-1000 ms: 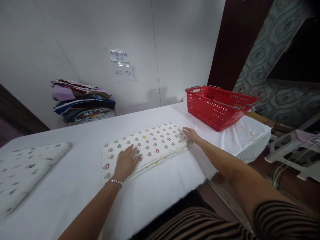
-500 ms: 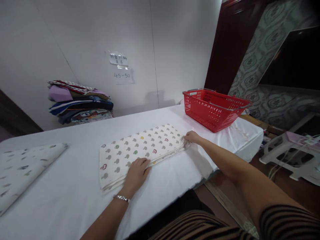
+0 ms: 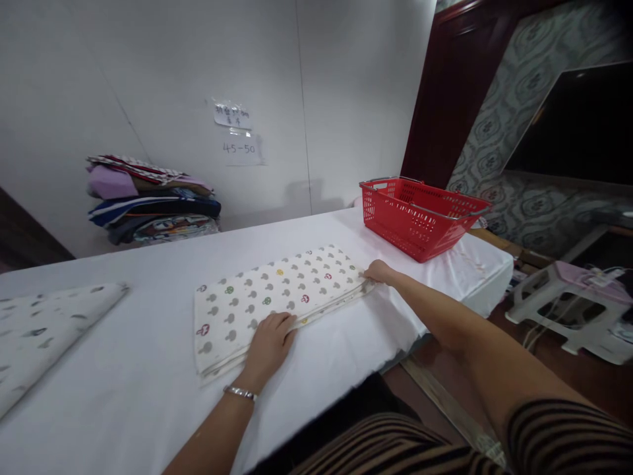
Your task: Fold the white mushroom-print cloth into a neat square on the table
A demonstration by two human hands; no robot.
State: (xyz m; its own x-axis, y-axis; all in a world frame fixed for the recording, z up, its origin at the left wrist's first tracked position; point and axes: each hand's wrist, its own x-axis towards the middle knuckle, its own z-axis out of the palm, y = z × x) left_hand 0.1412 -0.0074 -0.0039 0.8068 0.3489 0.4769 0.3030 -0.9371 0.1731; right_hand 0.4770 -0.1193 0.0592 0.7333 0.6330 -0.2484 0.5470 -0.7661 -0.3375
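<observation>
Left hand (image 3: 270, 343) lay over the near edge of the folded white mushroom-print cloth (image 3: 277, 290), probably steadying it; could not tell its grip. Right hand (image 3: 380, 271) pinched its right corner, likely aligning layers; fingertips hidden. Cloth lay flat on white-draped table (image 3: 158, 336). Second white patterned cloth (image 3: 54, 326) was cut off at left. Red perforated plastic basket (image 3: 420, 227) stood beyond, its floor hidden.

dim, diffuse light greys the wall (image 3: 366, 86) beyond the right hand (image 3: 378, 271), where a faint shadow (image 3: 304, 191) lies, and glints off the tape (image 3: 240, 132). the wide lens stretches the striped sleeve (image 3: 568, 432) behind that hand; the view's upper corner to its right sinks into black.
</observation>
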